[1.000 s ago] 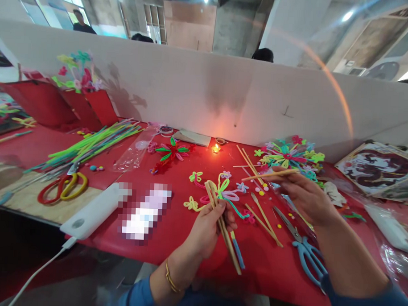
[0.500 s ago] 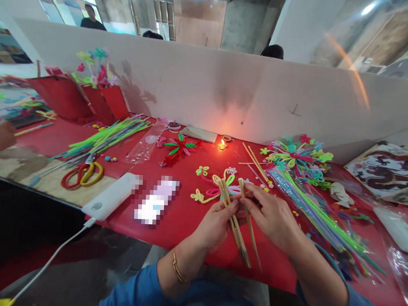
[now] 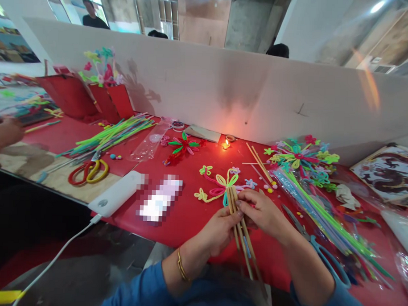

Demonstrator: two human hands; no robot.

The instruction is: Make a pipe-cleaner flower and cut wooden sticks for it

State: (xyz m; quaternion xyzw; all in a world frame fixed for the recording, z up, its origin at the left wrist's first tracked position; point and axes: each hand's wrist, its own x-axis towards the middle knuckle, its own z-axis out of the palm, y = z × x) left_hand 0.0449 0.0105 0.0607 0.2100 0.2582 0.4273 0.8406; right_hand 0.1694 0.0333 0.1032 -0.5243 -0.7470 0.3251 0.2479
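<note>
Above the table's near edge, my left hand [image 3: 221, 229] is closed around a few thin wooden sticks [image 3: 244, 239], which slant down toward my lap. My right hand [image 3: 260, 213] pinches the same bundle near its upper end, with fingertips close to my left thumb. The upper tips of the sticks are gathered side by side. Just beyond them on the table lies a pipe-cleaner flower [image 3: 219, 185] with yellow, pink and teal loops, partly hidden by the sticks. Right of my right hand are blue-handled scissors [image 3: 327, 260], partly covered by my forearm.
A small flame [image 3: 226, 144] burns near the white partition [image 3: 193, 76]. Pipe cleaners [image 3: 332, 215] lie at right, others [image 3: 114, 134] at left by red-and-yellow scissors [image 3: 88, 171]. A white power bank [image 3: 118, 192] sits near a blurred phone [image 3: 160, 198]. Another person's hand [image 3: 5, 132] is far left.
The stick that my right hand held apart has come over to the left, against the sticks in my left hand. The view has shifted slightly, showing the blue-handled scissors more.
</note>
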